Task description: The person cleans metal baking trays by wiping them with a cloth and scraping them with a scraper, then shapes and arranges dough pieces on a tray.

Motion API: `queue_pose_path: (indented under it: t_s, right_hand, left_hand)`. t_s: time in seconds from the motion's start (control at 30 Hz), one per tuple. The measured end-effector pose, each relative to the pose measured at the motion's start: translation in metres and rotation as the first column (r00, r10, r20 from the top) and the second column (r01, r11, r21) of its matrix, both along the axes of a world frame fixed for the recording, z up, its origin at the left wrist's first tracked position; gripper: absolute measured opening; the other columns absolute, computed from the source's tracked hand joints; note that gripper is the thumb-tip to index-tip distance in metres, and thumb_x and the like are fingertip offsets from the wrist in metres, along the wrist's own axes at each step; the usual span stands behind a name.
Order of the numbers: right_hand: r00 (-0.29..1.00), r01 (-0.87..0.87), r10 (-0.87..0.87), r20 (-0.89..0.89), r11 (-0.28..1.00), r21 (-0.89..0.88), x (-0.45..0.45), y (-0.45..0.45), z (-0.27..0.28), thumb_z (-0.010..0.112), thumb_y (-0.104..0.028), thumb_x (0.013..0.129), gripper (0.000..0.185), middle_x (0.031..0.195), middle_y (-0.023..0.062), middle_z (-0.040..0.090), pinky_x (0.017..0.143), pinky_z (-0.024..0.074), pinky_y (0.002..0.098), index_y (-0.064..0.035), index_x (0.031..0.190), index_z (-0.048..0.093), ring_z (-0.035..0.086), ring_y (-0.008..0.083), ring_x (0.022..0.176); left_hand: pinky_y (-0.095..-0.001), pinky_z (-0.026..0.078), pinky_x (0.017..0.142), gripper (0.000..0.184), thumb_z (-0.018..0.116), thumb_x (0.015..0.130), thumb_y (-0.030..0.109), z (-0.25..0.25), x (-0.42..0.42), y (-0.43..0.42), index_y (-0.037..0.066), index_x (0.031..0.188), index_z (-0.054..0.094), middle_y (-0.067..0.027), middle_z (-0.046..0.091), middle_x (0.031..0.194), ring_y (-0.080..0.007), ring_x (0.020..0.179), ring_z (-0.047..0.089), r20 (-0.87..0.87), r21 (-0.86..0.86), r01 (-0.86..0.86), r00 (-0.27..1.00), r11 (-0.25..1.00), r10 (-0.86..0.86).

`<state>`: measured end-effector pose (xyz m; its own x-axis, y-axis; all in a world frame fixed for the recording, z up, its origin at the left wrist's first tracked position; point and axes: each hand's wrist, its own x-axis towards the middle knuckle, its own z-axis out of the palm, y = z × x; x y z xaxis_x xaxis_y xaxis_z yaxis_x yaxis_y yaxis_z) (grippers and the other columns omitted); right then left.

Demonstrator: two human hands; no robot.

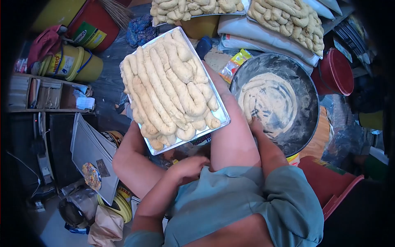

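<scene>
A metal tray (223, 114) lies tilted across the thighs, piled with long twisted dough strips (158, 88). Below its lower edge, my left hand (192, 166) rests between the thighs, its fingertips hidden. To the right of the tray stands a large dark basin (306, 127), its bottom dusted with flour (273, 103). Inside the basin's left side are pale dough strips (247, 103). My right hand (256, 124) reaches over the basin's near left rim, beside the lower end of those strips. Its fingers look curled together, and whatever they hold is too small to make out.
More dough-laden trays (247, 5) stand at the top, beside stacked white sacks (259, 31). A red bucket (335, 72) is right of the basin. Yellow buckets (88, 64) and a wooden shelf (49, 92) are at the left, with leaning flat trays (92, 152) below.
</scene>
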<state>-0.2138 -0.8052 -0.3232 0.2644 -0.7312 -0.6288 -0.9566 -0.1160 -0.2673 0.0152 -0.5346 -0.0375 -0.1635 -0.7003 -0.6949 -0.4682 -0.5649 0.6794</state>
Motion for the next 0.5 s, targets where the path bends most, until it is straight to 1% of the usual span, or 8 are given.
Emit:
queue_pose_path:
  t_s: [0.03, 0.07, 0.1, 0.13, 0.2, 0.27, 0.37, 0.5]
  right_hand:
    - [1.0, 0.013, -0.012, -0.024, 1.0, 0.028, 0.005, 0.002, 0.01, 0.07, -0.046, 0.074, 0.076, 0.132, 0.0172, 0.044, 0.1, 0.0387, 0.0475, -0.0101, 0.132, 0.038, 0.044, 0.0386, 0.121]
    - [1.0, 0.002, -0.002, -0.012, 1.0, 0.024, 0.003, 0.002, 0.006, 0.069, -0.046, 0.074, 0.076, 0.132, 0.0173, 0.043, 0.1, 0.0387, 0.0475, -0.0101, 0.132, 0.038, 0.045, 0.0387, 0.121]
    - [1.0, -0.007, 0.007, -0.001, 1.0, 0.018, 0.003, 0.001, 0.002, 0.069, -0.046, 0.074, 0.076, 0.132, 0.0175, 0.043, 0.1, 0.0387, 0.0475, -0.0101, 0.133, 0.038, 0.045, 0.0388, 0.121]
    - [1.0, -0.014, 0.014, 0.011, 1.0, 0.011, 0.003, -0.001, -0.003, 0.069, -0.046, 0.074, 0.076, 0.132, 0.0176, 0.043, 0.1, 0.0387, 0.0475, -0.0102, 0.133, 0.038, 0.045, 0.039, 0.121]
    - [0.997, 0.025, -0.029, 0.072, 0.998, 0.059, 0.0, -0.008, -0.01, 0.071, -0.042, 0.072, 0.077, 0.131, 0.0185, 0.044, 0.101, 0.0386, 0.0466, -0.0088, 0.133, 0.038, 0.045, 0.0379, 0.122]
    - [0.993, 0.035, -0.047, 0.105, 0.993, 0.11, -0.004, -0.014, -0.017, 0.072, -0.039, 0.071, 0.077, 0.13, 0.0189, 0.045, 0.101, 0.0385, 0.046, -0.0081, 0.133, 0.038, 0.045, 0.037, 0.122]
    - [0.992, 0.052, -0.062, 0.106, 0.995, 0.09, -0.006, -0.015, -0.022, 0.074, -0.036, 0.069, 0.076, 0.13, 0.019, 0.046, 0.101, 0.0384, 0.0452, -0.008, 0.131, 0.039, 0.045, 0.0361, 0.121]
    - [0.998, 0.016, -0.017, 0.063, 1.0, 0.021, 0.0, -0.009, -0.024, 0.07, -0.037, 0.074, 0.068, 0.127, 0.0175, 0.046, 0.1, 0.0372, 0.046, -0.0091, 0.128, 0.039, 0.045, 0.037, 0.12]
  left_hand:
    - [-0.0441, 0.049, 0.083, 0.029, 0.047, 0.088, 0.014, -0.03, 0.0, -0.012, 0.003, 0.111, 0.059, -0.0196, 0.064, 0.104, -0.0346, 0.096, 0.062, 0.079, 0.148, -0.001, 0.997, 0.989, -0.011]
    - [-0.0463, 0.048, 0.084, 0.03, 0.046, 0.085, 0.012, -0.099, 0.003, -0.01, 0.004, 0.111, 0.059, -0.019, 0.065, 0.105, -0.0347, 0.097, 0.063, 0.254, 0.097, 0.115, 0.958, 0.989, -0.136]
    - [-0.0458, 0.049, 0.084, 0.036, 0.047, 0.081, 0.009, -0.126, 0.008, -0.02, 0.006, 0.115, 0.058, -0.0184, 0.064, 0.109, -0.0345, 0.1, 0.063, 0.336, 0.179, 0.121, 0.925, 0.976, -0.176]
    - [-0.0443, 0.046, 0.092, 0.042, 0.047, 0.082, 0.013, -0.14, 0.013, -0.029, 0.005, 0.122, 0.055, -0.0219, 0.058, 0.121, -0.0351, 0.111, 0.057, 0.397, 0.238, 0.091, 0.9, 0.967, -0.182]
    - [-0.0423, 0.039, 0.102, 0.047, 0.048, 0.084, 0.021, -0.144, 0.016, -0.013, 0.002, 0.127, 0.053, -0.0243, 0.048, 0.133, -0.0354, 0.123, 0.049, 0.692, -0.263, 0.0, 0.697, 0.965, 0.188]
    - [-0.0422, 0.038, 0.102, 0.047, 0.048, 0.084, 0.021, -0.146, 0.024, 0.003, 0.002, 0.127, 0.053, -0.0243, 0.048, 0.134, -0.0353, 0.123, 0.048, 0.719, -0.48, -0.046, 0.552, 0.876, 0.423]
    - [-0.042, 0.037, 0.103, 0.048, 0.048, 0.084, 0.022, -0.162, 0.037, 0.027, 0.001, 0.127, 0.052, -0.0244, 0.047, 0.134, -0.0353, 0.124, 0.048, 0.76, -0.259, -0.193, 0.564, 0.947, 0.323]
    - [-0.0418, 0.037, 0.104, 0.049, 0.048, 0.084, 0.023, -0.172, 0.051, 0.03, 0.001, 0.128, 0.052, -0.0244, 0.046, 0.135, -0.0352, 0.124, 0.047, 0.75, -0.186, -0.242, 0.592, 0.952, 0.297]
